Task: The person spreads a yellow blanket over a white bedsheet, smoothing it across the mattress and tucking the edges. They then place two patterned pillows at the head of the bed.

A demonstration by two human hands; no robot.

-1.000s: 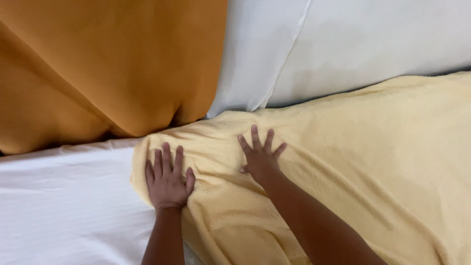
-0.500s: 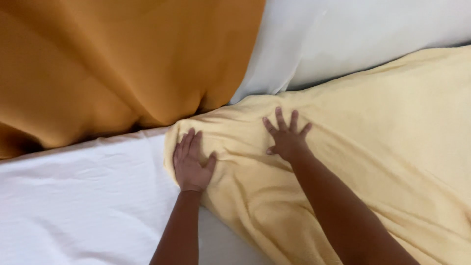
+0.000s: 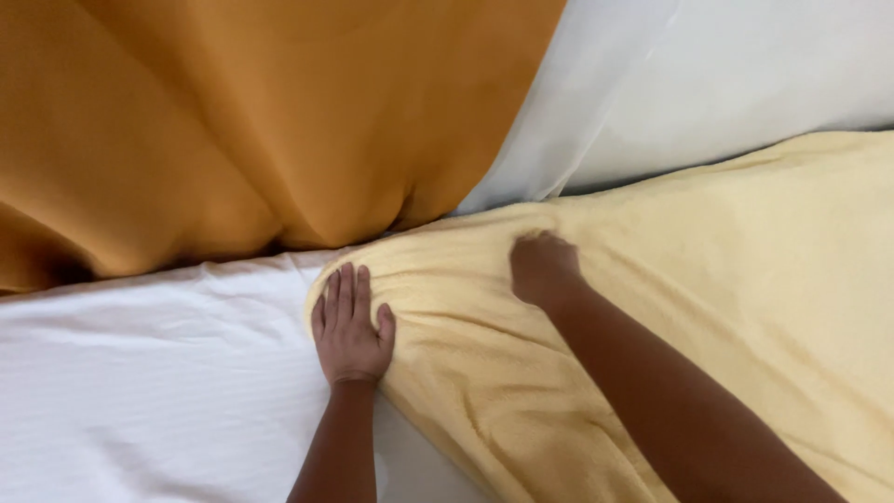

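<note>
My left hand (image 3: 351,328) lies flat and open, fingers together, on the near corner of the yellow towel (image 3: 708,307), where it meets the white bed sheet (image 3: 140,382). Half a second ago my right hand (image 3: 543,267) was spread flat; now it is curled into a fist, bunching the towel's far edge. Beyond both hands hang the mustard-orange fabric (image 3: 233,121) and white pillows (image 3: 708,84).
</note>
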